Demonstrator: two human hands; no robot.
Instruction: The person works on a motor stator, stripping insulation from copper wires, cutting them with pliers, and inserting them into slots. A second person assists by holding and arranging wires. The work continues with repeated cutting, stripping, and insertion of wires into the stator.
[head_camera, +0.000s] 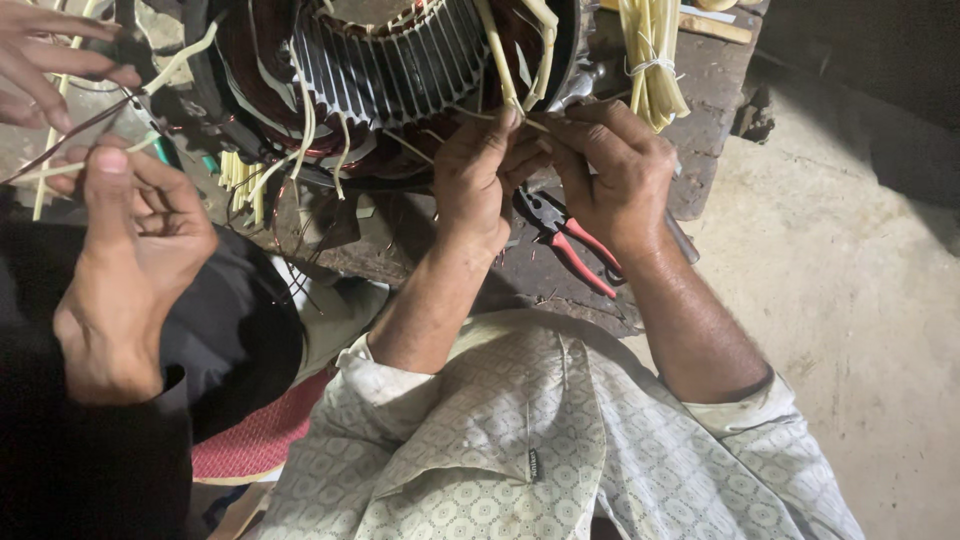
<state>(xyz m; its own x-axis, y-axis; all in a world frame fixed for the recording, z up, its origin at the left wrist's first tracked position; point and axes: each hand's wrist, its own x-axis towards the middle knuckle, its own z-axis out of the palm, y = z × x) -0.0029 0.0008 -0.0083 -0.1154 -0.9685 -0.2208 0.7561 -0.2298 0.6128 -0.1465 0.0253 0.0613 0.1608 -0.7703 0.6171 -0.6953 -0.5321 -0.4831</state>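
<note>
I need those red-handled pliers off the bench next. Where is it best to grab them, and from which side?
Grip the red-handled pliers by the two red handles, coming from the lower right beside the right hand. The handles splay open toward the person; the dark jaws point up-left, under the left hand.

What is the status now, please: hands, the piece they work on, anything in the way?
Left hand and right hand pinch cream sleeve at stator. Red pliers lie under hands. Co-worker's hand holds wires, apart.
</note>
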